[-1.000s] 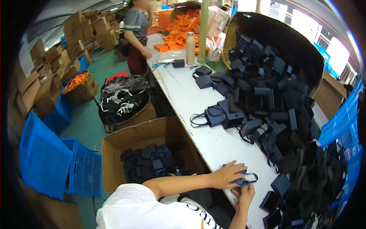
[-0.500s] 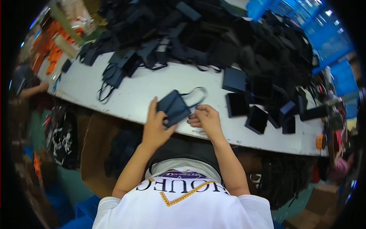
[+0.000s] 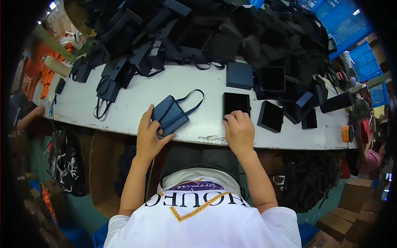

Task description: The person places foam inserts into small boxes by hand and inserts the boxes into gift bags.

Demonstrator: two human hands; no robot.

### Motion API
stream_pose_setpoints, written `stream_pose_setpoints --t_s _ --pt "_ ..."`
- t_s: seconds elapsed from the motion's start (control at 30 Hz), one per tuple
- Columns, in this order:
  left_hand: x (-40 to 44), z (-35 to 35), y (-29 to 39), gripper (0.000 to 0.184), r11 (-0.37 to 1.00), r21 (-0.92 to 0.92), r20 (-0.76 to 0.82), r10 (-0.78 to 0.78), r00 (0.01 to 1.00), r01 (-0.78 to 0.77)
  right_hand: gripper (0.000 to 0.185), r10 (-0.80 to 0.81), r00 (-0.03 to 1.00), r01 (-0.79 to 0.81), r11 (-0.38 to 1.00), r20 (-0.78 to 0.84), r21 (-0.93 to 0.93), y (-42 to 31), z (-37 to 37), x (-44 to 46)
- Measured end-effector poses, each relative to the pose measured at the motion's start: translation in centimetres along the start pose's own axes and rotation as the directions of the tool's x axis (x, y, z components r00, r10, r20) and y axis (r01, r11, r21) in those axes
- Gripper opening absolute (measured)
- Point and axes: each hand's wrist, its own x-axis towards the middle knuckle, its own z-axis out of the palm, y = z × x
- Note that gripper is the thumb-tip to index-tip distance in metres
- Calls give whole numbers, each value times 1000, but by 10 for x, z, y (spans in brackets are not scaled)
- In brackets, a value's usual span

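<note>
On the white table [image 3: 198,124], my left hand [image 3: 149,134] grips the lower left side of a dark blue box [image 3: 170,115] whose ribbon loop [image 3: 200,101] extends to the upper right. My right hand [image 3: 240,129] has its fingers closed on the lower edge of an open black tray box [image 3: 236,103]. Just right of it lies another open black box [image 3: 271,117]. A closed blue box [image 3: 240,75] sits behind them. Farther left rests a blue box with a ribbon handle [image 3: 108,89].
A large heap of dark boxes [image 3: 215,41] covers the table's back. Blue crates [image 3: 343,25] stand at the back right, an orange roll [image 3: 347,134] at the right end. Another person's hand [image 3: 38,111] is at the far left. An open carton [image 3: 103,165] stands below the table.
The view has swung from the table's left side to straight down. My right hand has moved right, away from the ribboned box, onto the black tray box. My left hand still holds the ribboned box.
</note>
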Motion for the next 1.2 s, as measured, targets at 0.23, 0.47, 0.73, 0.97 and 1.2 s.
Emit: stream_pose_setpoints --t_s 0.23,0.47,0.73,0.97,1.2 --pt "0 -13 -9 47 995 -92 103 -33 994 42 67 -14 962 -12 996 274 92 -16 -54 26" --pt "3 -15 -19 51 988 -130 74 88 993 -78 105 9 885 -90 984 466 152 23 -40 40" --pt "-4 -9 -24 56 968 -247 72 -33 997 50 99 -162 980 119 944 119 308 -42 16 82" --pt "-8 -9 -28 56 962 -273 47 2 999 11 96 -218 953 149 941 208 304 -49 32 95" --pt "-3 -11 -33 60 956 -285 37 86 996 -72 95 -436 829 265 858 352 439 -52 17 95"
